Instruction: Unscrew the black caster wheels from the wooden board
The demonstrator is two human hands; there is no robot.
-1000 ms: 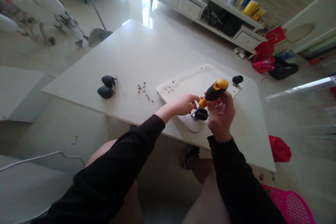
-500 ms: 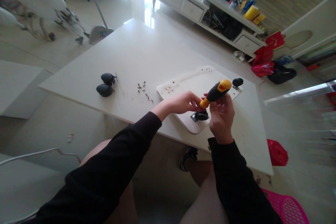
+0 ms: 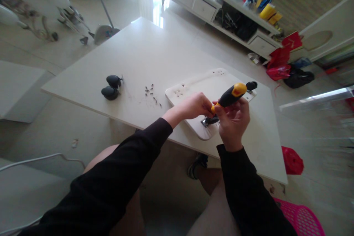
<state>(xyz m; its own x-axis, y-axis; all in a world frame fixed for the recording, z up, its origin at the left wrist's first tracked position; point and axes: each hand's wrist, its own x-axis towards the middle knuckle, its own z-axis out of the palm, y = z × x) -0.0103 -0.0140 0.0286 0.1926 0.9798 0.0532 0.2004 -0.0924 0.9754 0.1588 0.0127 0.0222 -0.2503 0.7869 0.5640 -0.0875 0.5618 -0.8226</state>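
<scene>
My right hand [image 3: 235,118] grips a yellow and black screwdriver [image 3: 231,95], its handle slanting up to the right. Close against the screwdriver's lower end, my left hand [image 3: 197,106] has its fingers pinched together; the shaft and tip are hidden behind them. Both hands are over the near corner of a white board [image 3: 193,84] with screw holes. At that corner sits a black caster [image 3: 212,120] with a metal plate, partly covered by my hands. Another black caster [image 3: 251,86] stands at the board's right corner.
The board lies on a white table [image 3: 143,51]. Several small screws [image 3: 149,90] are scattered left of it, and two loose black casters [image 3: 110,87] stand farther left. A pink basket [image 3: 301,217] is on the floor at lower right, below the table edge.
My right hand has turned slightly and its thumb is now across the yellow lower end of the screwdriver. The screwdriver handle has shifted a little to the right. The loose casters and screws stay put.
</scene>
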